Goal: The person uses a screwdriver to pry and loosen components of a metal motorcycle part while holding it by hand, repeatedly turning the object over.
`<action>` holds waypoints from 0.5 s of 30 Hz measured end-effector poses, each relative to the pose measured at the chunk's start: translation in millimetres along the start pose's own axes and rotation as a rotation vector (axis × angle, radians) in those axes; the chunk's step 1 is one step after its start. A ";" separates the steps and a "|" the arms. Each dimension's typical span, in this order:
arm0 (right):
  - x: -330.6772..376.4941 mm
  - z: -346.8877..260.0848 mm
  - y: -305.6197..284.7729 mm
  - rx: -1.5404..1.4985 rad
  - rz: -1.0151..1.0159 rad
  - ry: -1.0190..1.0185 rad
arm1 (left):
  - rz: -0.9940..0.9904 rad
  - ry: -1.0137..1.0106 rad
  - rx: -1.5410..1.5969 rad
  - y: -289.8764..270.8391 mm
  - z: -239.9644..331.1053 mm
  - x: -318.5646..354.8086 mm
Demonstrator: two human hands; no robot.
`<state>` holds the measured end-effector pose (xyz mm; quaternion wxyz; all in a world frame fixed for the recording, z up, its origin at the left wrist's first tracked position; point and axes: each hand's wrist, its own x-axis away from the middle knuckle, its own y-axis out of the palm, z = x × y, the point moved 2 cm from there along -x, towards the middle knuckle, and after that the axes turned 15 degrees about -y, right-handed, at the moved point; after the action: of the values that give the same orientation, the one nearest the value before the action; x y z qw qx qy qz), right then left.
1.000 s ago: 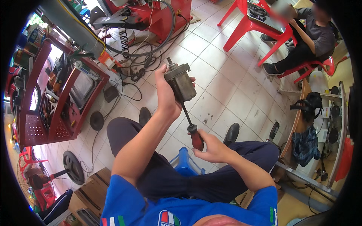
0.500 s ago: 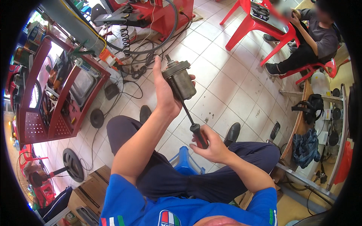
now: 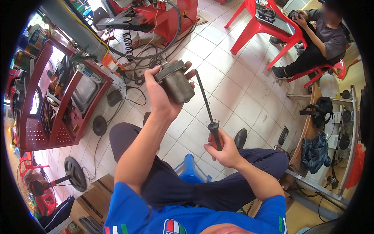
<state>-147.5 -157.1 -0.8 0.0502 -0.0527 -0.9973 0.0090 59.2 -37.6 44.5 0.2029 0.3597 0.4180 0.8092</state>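
My left hand (image 3: pixel 160 95) is wrapped round a grey metal cylinder, a small electric motor (image 3: pixel 177 85) with a wider flange and a thin shaft at its far left end. Its fingertips show beyond the motor's right side. A screwdriver (image 3: pixel 205 98) with a long dark blade and a black and red handle is in my right hand (image 3: pixel 226 152), closed about the handle. The blade points up and away, its tip just right of the motor and apart from it. Both hands are held over the tiled floor, in front of my knees.
On the left stands a dark red tool rack (image 3: pixel 58 97) full of tools. Cables (image 3: pixel 142 72) lie on the floor beside a red machine (image 3: pixel 187 19). A person (image 3: pixel 321 43) sits at the far right by a red chair (image 3: pixel 269 33). Below me is a blue stool (image 3: pixel 189 167).
The screwdriver has come away from the motor's side and swung right, tip now free. My left hand has turned the motor, tilting its shaft end further left.
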 end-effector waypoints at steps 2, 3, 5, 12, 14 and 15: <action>-2.5 2.0 -0.2 0.026 -0.007 -0.007 | -0.038 -0.007 -0.004 -2.0 -0.5 -0.4; -3.3 3.7 0.1 0.039 -0.012 -0.009 | -0.018 -0.015 -0.002 -1.8 -0.9 0.0; -3.4 4.4 -0.3 0.065 -0.023 -0.011 | 0.017 -0.029 0.004 0.5 -3.4 1.2; -3.9 -0.8 1.4 0.083 -0.038 0.006 | 0.023 -0.040 -0.008 1.9 -5.8 4.4; -3.9 -1.1 0.8 0.095 -0.044 0.006 | 0.010 -0.043 -0.018 0.7 -6.2 3.9; -4.2 -0.3 0.6 0.097 -0.045 0.006 | 0.009 -0.041 -0.012 0.4 -5.9 3.4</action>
<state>-143.2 -156.9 -0.9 0.0559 -0.0278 -0.9965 0.0560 52.5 -38.7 43.9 0.2098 0.3768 0.4071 0.8051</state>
